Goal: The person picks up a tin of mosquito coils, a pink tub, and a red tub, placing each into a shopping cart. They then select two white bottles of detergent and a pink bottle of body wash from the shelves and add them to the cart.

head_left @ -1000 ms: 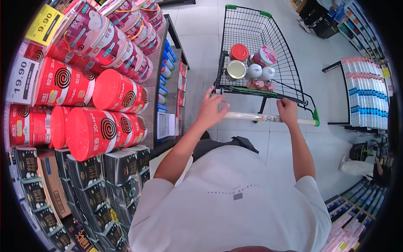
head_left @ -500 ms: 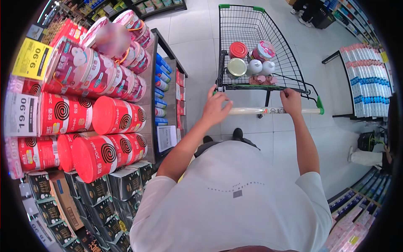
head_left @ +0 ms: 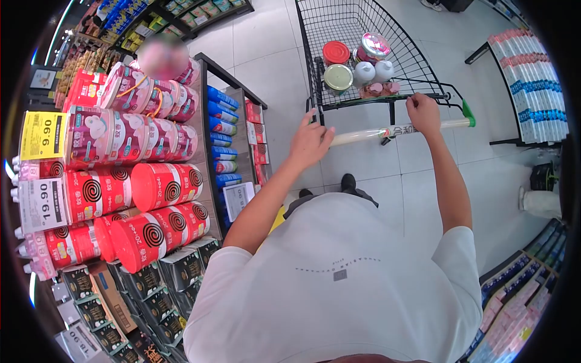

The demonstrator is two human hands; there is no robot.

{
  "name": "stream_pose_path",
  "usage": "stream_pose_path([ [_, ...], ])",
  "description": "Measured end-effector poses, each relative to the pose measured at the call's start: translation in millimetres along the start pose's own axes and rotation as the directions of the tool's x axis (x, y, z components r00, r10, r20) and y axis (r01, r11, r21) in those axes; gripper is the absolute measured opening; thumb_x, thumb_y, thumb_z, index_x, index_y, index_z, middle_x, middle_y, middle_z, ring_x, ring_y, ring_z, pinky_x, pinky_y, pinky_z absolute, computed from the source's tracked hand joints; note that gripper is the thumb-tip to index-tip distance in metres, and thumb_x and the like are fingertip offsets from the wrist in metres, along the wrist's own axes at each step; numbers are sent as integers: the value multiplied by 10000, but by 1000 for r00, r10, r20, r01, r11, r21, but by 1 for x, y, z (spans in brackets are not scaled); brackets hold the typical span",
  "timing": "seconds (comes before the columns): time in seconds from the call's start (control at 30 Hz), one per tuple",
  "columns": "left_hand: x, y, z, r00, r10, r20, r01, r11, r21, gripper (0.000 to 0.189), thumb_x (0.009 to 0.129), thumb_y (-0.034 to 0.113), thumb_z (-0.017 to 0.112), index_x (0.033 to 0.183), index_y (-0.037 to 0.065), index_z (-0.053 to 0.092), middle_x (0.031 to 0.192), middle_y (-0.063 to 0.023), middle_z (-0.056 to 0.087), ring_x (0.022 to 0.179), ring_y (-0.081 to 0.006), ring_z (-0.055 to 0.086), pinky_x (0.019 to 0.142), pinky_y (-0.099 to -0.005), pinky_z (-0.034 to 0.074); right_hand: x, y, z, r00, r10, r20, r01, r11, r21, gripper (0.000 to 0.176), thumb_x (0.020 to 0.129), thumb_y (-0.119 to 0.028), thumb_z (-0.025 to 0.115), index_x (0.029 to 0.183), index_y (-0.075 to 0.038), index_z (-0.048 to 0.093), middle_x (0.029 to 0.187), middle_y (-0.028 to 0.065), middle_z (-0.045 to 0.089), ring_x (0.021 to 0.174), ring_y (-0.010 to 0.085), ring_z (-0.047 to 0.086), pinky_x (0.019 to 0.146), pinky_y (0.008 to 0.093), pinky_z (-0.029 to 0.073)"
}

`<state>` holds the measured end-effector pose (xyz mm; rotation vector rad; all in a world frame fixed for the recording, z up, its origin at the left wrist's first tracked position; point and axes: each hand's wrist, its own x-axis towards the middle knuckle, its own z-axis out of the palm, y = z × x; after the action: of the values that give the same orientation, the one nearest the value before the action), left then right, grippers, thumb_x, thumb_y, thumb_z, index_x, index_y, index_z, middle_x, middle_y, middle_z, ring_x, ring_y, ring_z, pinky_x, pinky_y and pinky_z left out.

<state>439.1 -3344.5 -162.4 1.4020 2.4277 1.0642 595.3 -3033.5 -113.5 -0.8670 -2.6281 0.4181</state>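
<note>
A shopping cart (head_left: 363,15) of black wire with a pale handle bar stands in front of me. My left hand (head_left: 311,142) is at the bar's left end, its fingers spread and not wrapped round it. My right hand (head_left: 422,114) is closed in a fist over the bar near the cart's rear rim; what its fingers hold, if anything, is hidden. In the basket stand a red-lidded tub (head_left: 336,52), a jar with a pale lid (head_left: 338,77), a pink-and-white tub (head_left: 374,46), two white rounded bottles (head_left: 374,72) and pinkish items (head_left: 380,89).
Left, a shelf holds red tubs (head_left: 163,184), purple tubs (head_left: 130,136) and price tags (head_left: 43,136). Blue cans (head_left: 223,127) line its side, and black boxes (head_left: 145,281) are stacked below. Right are a display of white-and-blue packs (head_left: 532,91) and a low shelf (head_left: 514,302).
The cart and both hands sit higher in the view, and the handle slants up more to the right. The left shelf's upper goods appear lower. Both hands keep their poses.
</note>
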Motion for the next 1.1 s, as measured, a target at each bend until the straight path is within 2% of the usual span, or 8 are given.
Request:
stream_pose_path([
  [0.07,3,5,3,1000,15,27,-15,1000,7,429,969,324,517,741,10,699,809,-149,666,1239,-382,512,959,-470,465,4,4,-5,1000,-5,-12,5,1000,-22,206,841,-201,630,788,-5,663,786,186,676,758,375,653,693,470,505],
  [0.2,7,6,14,999,32,19,-31,999,-36,400,983,311,520,798,16,717,761,-143,638,1199,-397,507,1001,-465,418,12,18,3,1000,-11,-18,10,998,-65,211,846,-208,621,782,-11,658,793,182,679,772,374,655,695,475,506],
  [0.37,9,9,19,1000,-7,5,7,999,-42,378,966,317,543,806,31,730,759,-132,644,1198,-365,521,932,-459,469,13,16,-2,1000,28,-4,-28,995,-100,235,861,-233,610,798,-13,663,784,175,679,748,380,652,691,476,506],
  [0.43,7,6,20,998,-40,-45,39,999,-29,384,954,324,557,768,33,726,740,-131,645,1193,-358,531,906,-450,488,13,12,5,1000,10,19,-9,997,-74,238,864,-234,605,804,-12,665,788,179,678,745,381,651,692,477,505],
  [0.5,5,6,15,999,-29,-21,28,997,-67,393,943,318,569,717,31,712,722,-131,646,1186,-357,541,895,-443,496,10,5,-1,998,56,28,-53,994,-97,244,867,-236,602,815,-6,668,789,189,676,743,386,651,690,476,502],
  [0.7,-5,1,5,997,-26,-75,24,999,-33,408,923,294,581,624,28,659,720,-126,645,1158,-359,559,895,-444,499,2,-15,-1,999,37,29,-33,992,-123,264,876,-244,590,817,2,666,786,196,675,727,394,646,687,475,498],
  [0.8,-15,4,-7,994,-37,-103,32,998,-51,419,914,289,557,627,7,676,726,-154,664,1141,-365,566,879,-473,501,-4,-23,-3,999,10,36,-5,992,-126,272,879,-247,585,814,5,665,792,195,677,727,397,643,696,473,495],
  [1.1,-51,-3,-27,988,-5,-154,-1,999,-37,386,901,250,591,598,14,631,690,-144,614,1075,-356,585,851,-449,495,-30,-56,-4,996,30,81,-20,992,-125,274,883,-248,588,814,7,663,785,192,675,726,391,642,691,463,493],
])
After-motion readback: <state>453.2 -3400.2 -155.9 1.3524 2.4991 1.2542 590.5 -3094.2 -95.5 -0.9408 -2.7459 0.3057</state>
